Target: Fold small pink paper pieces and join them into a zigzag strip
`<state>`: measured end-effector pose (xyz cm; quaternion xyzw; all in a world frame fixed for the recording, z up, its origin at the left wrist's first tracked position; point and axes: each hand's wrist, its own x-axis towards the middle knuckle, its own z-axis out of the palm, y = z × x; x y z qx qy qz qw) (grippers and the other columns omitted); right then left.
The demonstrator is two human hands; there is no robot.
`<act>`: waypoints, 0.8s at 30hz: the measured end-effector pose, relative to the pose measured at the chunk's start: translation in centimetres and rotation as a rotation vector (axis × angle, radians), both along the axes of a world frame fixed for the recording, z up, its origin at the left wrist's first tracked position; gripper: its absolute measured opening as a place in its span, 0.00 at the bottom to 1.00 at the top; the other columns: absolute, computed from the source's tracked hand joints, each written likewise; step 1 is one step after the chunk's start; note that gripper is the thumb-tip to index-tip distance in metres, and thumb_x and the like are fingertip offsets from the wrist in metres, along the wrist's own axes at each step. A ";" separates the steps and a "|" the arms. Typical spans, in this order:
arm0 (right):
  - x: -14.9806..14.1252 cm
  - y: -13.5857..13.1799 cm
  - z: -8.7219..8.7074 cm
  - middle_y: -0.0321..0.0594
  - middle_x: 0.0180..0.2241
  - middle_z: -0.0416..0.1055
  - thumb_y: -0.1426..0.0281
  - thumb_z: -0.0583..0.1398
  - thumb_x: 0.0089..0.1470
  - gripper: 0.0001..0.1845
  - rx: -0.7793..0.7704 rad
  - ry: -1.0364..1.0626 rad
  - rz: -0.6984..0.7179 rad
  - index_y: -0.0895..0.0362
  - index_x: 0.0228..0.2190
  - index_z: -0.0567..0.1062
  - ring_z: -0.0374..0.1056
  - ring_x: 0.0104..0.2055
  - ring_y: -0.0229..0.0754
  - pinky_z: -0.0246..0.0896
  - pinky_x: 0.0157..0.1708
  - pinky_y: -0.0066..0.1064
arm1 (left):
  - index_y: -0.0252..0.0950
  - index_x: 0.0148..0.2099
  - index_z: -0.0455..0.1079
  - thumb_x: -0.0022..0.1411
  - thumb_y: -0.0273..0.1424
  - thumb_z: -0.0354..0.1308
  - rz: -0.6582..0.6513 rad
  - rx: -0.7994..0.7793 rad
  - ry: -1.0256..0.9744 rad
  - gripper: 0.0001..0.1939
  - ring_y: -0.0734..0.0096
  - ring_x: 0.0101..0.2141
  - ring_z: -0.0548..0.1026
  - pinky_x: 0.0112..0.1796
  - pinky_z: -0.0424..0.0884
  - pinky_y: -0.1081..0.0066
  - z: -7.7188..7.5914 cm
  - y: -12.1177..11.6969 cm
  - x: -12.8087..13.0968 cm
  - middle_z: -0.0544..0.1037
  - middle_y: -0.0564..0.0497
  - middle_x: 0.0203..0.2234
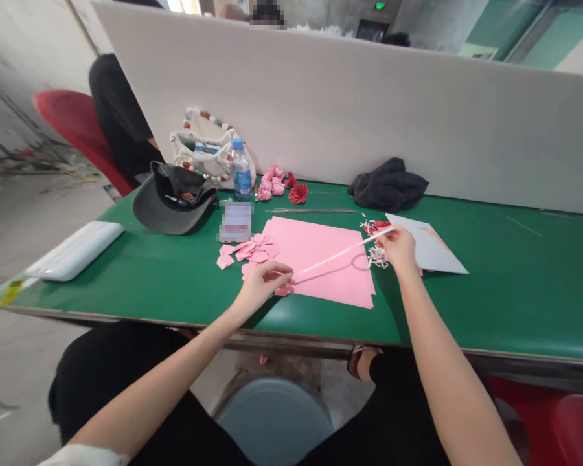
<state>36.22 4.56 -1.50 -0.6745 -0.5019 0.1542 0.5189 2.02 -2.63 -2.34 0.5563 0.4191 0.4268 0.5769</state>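
Observation:
A long, narrow pale strip of paper (337,254) is stretched slantwise above the pink paper sheets (315,236). My left hand (260,288) pinches its lower end, close to a heap of small pink paper pieces (255,248). At the upper end, my right hand (401,249) has the strip between thumb and fingers. Beside the right hand lie thin white paper shreds (379,257) and red scraps (381,225). A white sheet (432,244) with an orange mark rests just right of that hand.
Behind the pink sheets lie thin wires (313,211), pink paper flowers (271,184), a red paper flower (298,193) and a black cloth (388,184). A phone (236,222), bottle (241,171), cap (175,200) and beaded bag (204,145) stand leftward. A white board (320,110) borders the green table (510,291).

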 end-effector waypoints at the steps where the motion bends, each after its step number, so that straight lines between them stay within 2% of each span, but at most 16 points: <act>1: 0.1 0.5 -0.3 0.40 0.21 0.72 0.62 0.64 0.39 0.13 -0.013 -0.014 0.015 0.57 0.25 0.71 0.70 0.23 0.43 0.65 0.25 0.35 | 0.31 0.37 0.74 0.51 0.37 0.65 -0.018 -0.021 -0.003 0.14 0.62 0.30 0.80 0.32 0.77 0.67 -0.1 0.0 0.0 0.81 0.44 0.27; 5: 0.6 1.9 -1.3 0.40 0.20 0.72 0.66 0.64 0.38 0.09 -0.065 -0.068 0.063 0.57 0.22 0.70 0.69 0.22 0.44 0.64 0.23 0.34 | 0.32 0.36 0.74 0.51 0.36 0.65 -0.072 -0.046 0.012 0.13 0.64 0.30 0.80 0.32 0.77 0.69 -0.8 -0.1 0.3 0.81 0.45 0.27; 10: 1.4 3.5 -1.9 0.38 0.19 0.71 0.70 0.62 0.40 0.05 -0.123 -0.152 0.103 0.57 0.22 0.70 0.69 0.21 0.43 0.64 0.25 0.34 | 0.31 0.36 0.75 0.52 0.37 0.64 -0.128 -0.056 0.056 0.14 0.65 0.28 0.79 0.27 0.76 0.71 -0.9 -0.6 0.9 0.80 0.45 0.25; 15: 2.0 4.3 -2.4 0.37 0.20 0.72 0.71 0.62 0.40 0.05 -0.139 -0.238 0.141 0.57 0.24 0.71 0.69 0.23 0.42 0.65 0.30 0.35 | 0.32 0.36 0.74 0.53 0.37 0.63 -0.097 -0.032 0.106 0.13 0.72 0.20 0.75 0.20 0.73 0.75 -0.2 -1.0 1.0 0.78 0.48 0.22; 20: 2.4 4.6 -3.1 0.38 0.22 0.73 0.72 0.62 0.41 0.05 -0.138 -0.274 0.166 0.58 0.26 0.73 0.70 0.25 0.43 0.66 0.33 0.36 | 0.33 0.35 0.74 0.55 0.39 0.61 -0.070 0.018 0.127 0.12 0.70 0.24 0.76 0.17 0.70 0.77 0.2 -1.0 0.9 0.78 0.47 0.26; 24: 2.5 4.9 -3.5 0.41 0.26 0.75 0.72 0.62 0.41 0.05 -0.113 -0.278 0.171 0.59 0.27 0.73 0.71 0.28 0.43 0.66 0.34 0.37 | 0.34 0.35 0.74 0.55 0.39 0.60 -0.051 0.034 0.133 0.13 0.70 0.23 0.75 0.17 0.70 0.77 0.1 -0.9 0.8 0.77 0.47 0.25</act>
